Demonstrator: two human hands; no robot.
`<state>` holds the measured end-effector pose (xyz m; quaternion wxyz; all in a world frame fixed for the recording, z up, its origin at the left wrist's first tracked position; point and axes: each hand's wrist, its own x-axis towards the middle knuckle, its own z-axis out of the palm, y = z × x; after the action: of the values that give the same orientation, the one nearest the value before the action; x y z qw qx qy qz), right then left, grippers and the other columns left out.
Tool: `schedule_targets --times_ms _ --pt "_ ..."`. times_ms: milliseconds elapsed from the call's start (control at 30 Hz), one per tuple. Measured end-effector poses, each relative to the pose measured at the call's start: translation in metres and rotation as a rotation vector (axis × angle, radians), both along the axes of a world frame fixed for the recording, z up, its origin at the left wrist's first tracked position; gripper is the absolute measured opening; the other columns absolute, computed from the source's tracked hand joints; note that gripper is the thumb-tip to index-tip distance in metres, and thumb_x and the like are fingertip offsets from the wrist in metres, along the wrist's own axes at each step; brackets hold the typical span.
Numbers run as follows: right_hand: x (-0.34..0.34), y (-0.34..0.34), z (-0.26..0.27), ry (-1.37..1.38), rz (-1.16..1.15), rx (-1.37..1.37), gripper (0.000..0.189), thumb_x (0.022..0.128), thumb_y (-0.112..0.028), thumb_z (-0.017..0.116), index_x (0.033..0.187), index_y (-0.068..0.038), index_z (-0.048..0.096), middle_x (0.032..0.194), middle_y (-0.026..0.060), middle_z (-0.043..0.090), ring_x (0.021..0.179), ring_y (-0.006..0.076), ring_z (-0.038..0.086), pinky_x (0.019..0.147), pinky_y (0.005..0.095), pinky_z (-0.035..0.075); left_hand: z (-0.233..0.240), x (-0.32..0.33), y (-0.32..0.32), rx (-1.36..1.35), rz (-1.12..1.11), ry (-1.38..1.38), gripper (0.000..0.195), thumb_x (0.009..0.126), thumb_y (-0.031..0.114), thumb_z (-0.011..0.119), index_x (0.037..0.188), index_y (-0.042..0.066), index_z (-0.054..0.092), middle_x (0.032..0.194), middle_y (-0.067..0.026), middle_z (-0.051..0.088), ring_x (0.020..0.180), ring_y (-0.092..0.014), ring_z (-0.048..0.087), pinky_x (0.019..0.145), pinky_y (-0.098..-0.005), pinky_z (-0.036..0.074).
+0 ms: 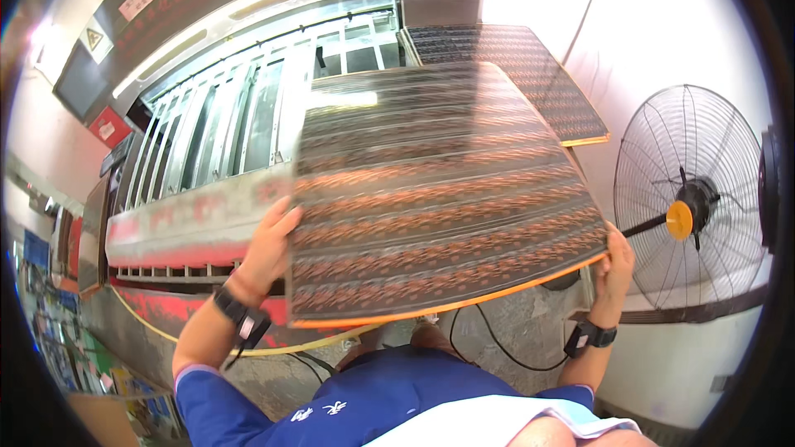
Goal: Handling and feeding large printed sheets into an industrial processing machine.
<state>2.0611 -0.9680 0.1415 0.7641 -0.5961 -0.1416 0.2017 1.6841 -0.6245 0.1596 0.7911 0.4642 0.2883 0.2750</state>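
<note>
A large dark circuit board panel (435, 198) with rows of copper-coloured marks and an orange edge spans the space before me, slightly blurred. My left hand (270, 248) grips its left side, and my right hand (615, 261) grips its lower right corner; the fingers beneath are partly hidden. Whether it is one panel or several together, I cannot tell. Behind its upper right part lies a stack of similar panels (522, 68), partly covered by the held one. A black band with a small device sits on each wrist.
A machine with metal rails (248, 118) and a worn red and white front beam (199, 217) stands ahead and left. At the right is a large wire-caged fan (686, 211) by the wall. Black cables (515, 357) run across the floor near my feet.
</note>
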Motion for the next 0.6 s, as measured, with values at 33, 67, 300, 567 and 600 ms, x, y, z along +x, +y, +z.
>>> schedule_targets --times_ms 33,67,300,567,600 --pt "0.018 -0.016 0.001 -0.025 -0.047 0.027 0.031 0.090 -0.018 0.046 0.108 0.006 0.053 0.066 -0.0023 0.053 0.041 -0.0007 0.035 0.033 0.0138 0.026 -0.008 0.031 0.002 0.008 -0.057 -0.008 0.030 0.090 0.012 0.043 0.118 0.000 0.044 0.112 -0.0097 0.054 0.101 -0.018 0.052 0.087 -0.0326 0.043" --pt "0.040 -0.036 -0.002 0.034 -0.060 0.116 0.031 0.091 -0.020 0.046 0.108 0.005 0.052 0.072 0.0003 0.055 0.046 0.0015 0.042 0.036 0.0141 0.031 -0.007 0.062 0.001 -0.039 -0.123 0.000 0.029 0.090 0.012 0.043 0.117 0.000 0.045 0.110 -0.0099 0.055 0.100 -0.018 0.053 0.086 -0.0328 0.044" --pt "0.039 0.015 -0.009 0.226 0.156 0.166 0.025 0.091 -0.019 0.045 0.106 0.000 0.048 0.099 0.0144 0.058 0.088 0.0243 0.061 0.059 0.0346 0.056 -0.049 0.210 0.011 -0.139 -0.271 -0.145 0.024 0.090 0.012 0.043 0.110 -0.002 0.047 0.104 -0.0105 0.057 0.093 -0.019 0.056 0.082 -0.0346 0.048" --pt "0.121 0.109 -0.043 0.294 0.293 0.105 0.012 0.086 -0.007 0.049 0.086 0.004 0.052 0.077 0.0136 0.059 0.068 0.0240 0.062 0.061 0.0377 0.057 -0.049 0.268 0.035 0.020 -0.283 0.166 0.027 0.085 0.002 0.048 0.108 -0.011 0.045 0.098 -0.0148 0.057 0.084 -0.022 0.060 0.075 -0.0337 0.052" --pt "0.137 0.116 -0.045 0.303 0.331 0.122 0.012 0.086 -0.006 0.048 0.082 0.004 0.053 0.072 0.0123 0.058 0.063 0.0224 0.062 0.062 0.0372 0.057 -0.037 0.256 0.029 0.012 -0.316 0.195 0.033 0.084 0.003 0.049 0.113 -0.012 0.043 0.097 -0.0142 0.056 0.083 -0.020 0.060 0.069 -0.0327 0.054"
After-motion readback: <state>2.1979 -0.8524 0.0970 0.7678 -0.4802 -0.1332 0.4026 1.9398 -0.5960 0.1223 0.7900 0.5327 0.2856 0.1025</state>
